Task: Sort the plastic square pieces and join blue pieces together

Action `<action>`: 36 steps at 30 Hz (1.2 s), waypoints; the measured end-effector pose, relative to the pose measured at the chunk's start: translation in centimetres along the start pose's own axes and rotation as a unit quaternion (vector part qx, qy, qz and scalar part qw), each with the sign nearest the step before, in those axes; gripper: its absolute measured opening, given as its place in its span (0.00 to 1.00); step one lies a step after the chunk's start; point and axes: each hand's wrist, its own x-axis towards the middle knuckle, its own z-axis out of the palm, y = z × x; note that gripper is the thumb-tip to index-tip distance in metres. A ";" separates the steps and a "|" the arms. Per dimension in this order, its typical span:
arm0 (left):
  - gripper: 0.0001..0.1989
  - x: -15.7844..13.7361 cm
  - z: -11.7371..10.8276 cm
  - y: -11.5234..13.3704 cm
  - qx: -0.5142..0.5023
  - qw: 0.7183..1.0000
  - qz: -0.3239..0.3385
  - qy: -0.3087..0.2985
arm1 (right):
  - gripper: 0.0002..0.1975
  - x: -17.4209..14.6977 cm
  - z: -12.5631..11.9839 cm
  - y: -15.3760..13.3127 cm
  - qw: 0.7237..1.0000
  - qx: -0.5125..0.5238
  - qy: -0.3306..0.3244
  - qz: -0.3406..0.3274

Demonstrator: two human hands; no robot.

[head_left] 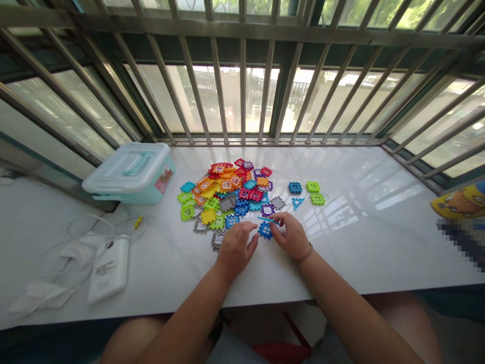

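My right hand (292, 236) pinches a thin blue building tile (265, 219), seen nearly edge-on. Just below it is a blue window tile (265, 230) with toothed edges, close to the right fingertips; whether they touch it I cannot tell. To the left, my left hand (238, 246) has thumb and forefinger apart, with nothing visible between them. Beyond both hands spreads a heap of interlocking tiles in several colours, with an orange window tile (226, 185), a yellow tile (208, 216) and a grey window tile (217, 240) among them.
Right of the heap lie a dark blue tile (295, 187), a blue triangle (297, 203) and two green tiles (313, 187). A lidded teal box (146, 188) stands at the left, behind a white power bank (109, 270) and cables. A yellow container (460, 202) lies far right. Metal bars (242, 91) border the back.
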 end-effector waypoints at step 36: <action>0.27 0.2 0.3 -1.0 0.021 0.997 -0.069 0.007 | 0.05 -0.5 0.1 -0.1 1.000 0.026 -0.013 0.012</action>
